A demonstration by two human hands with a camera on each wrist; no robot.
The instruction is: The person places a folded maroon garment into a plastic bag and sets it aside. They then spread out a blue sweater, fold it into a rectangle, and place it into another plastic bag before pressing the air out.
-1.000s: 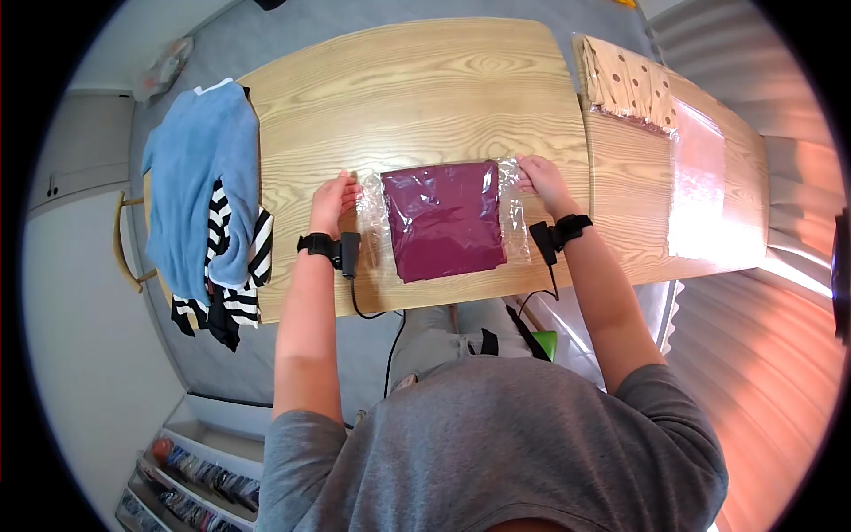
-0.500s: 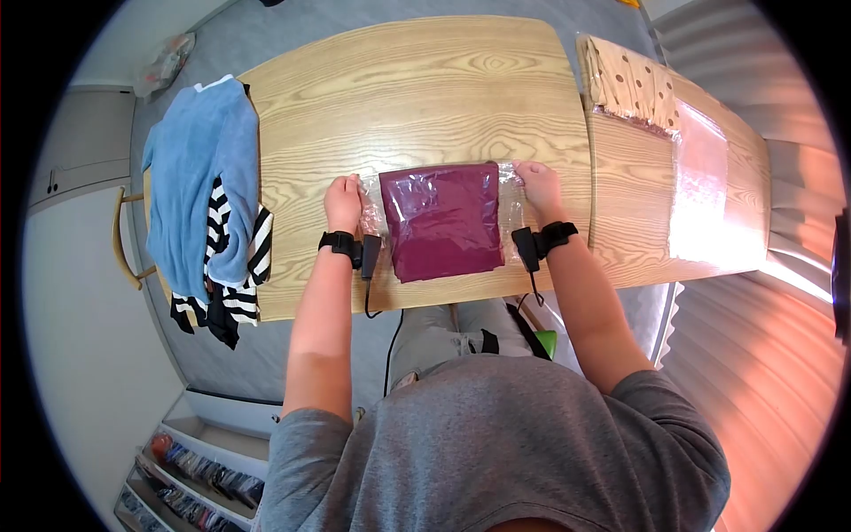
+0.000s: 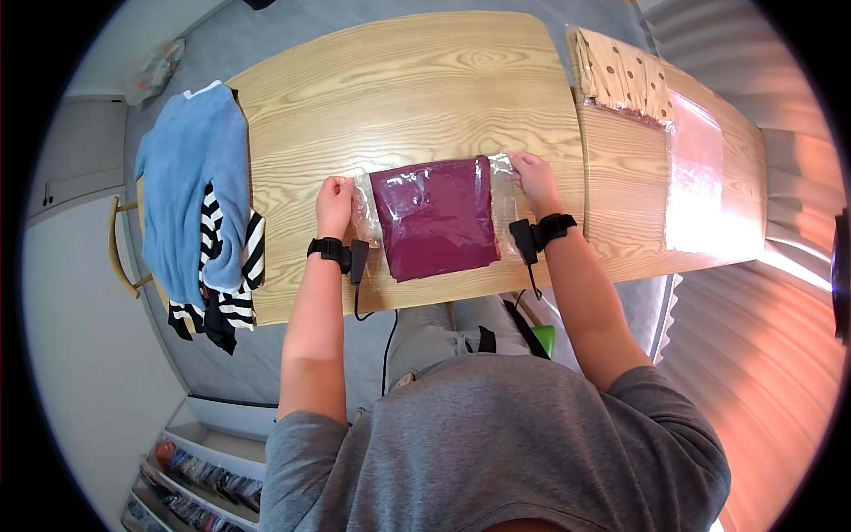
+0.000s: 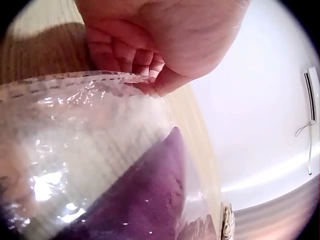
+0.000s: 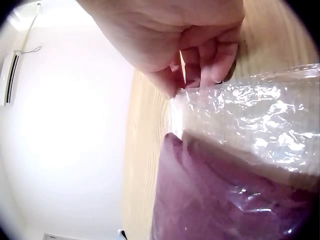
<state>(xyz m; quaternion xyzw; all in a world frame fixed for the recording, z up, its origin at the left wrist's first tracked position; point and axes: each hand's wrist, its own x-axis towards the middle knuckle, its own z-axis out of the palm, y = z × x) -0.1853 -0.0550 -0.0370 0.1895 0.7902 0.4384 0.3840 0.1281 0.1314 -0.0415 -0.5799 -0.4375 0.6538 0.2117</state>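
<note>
Bag [image 3: 434, 217] between grips [image 3: 334, 206] [image 3: 535, 182], seemingly pinched

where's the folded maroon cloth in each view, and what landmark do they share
Head: folded maroon cloth, near the picture's centre.
Left wrist: folded maroon cloth, bottom, around the middle.
Right wrist: folded maroon cloth, bottom, from left of centre to the right edge.
Shared landmark: the clear plastic bag around it.
</note>
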